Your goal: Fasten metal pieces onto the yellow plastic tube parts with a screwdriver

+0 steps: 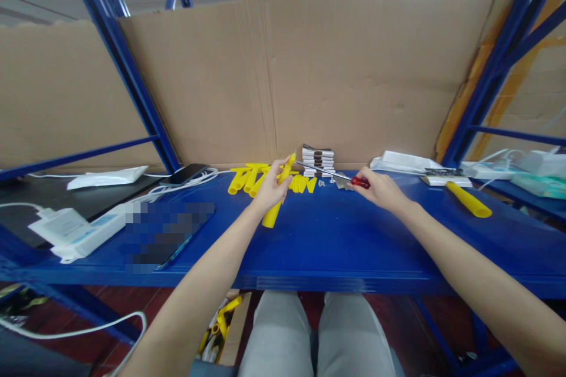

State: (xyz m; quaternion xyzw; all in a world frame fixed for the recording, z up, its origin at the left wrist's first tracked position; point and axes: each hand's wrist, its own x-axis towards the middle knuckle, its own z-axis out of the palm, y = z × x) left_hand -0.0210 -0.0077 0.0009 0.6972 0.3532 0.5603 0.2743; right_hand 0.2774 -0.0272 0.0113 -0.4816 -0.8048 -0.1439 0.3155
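Note:
My left hand is closed round a yellow plastic tube, whose wide end points down toward me and whose narrow tip shows above the fingers. In my right hand is a screwdriver with a red handle. Its metal shaft runs left and its end meets the tube near the narrow tip; the exact contact is too small to make out. Several more yellow tubes lie just left of my left hand. Small yellow wedge-shaped pieces lie in a row between my hands.
Behind the wedges stands a stack of small white-and-brown packs against the cardboard wall. One yellow tube lies at the right. A power strip with cables is at the left. A cardboard box holding yellow tubes stands below the blue shelf.

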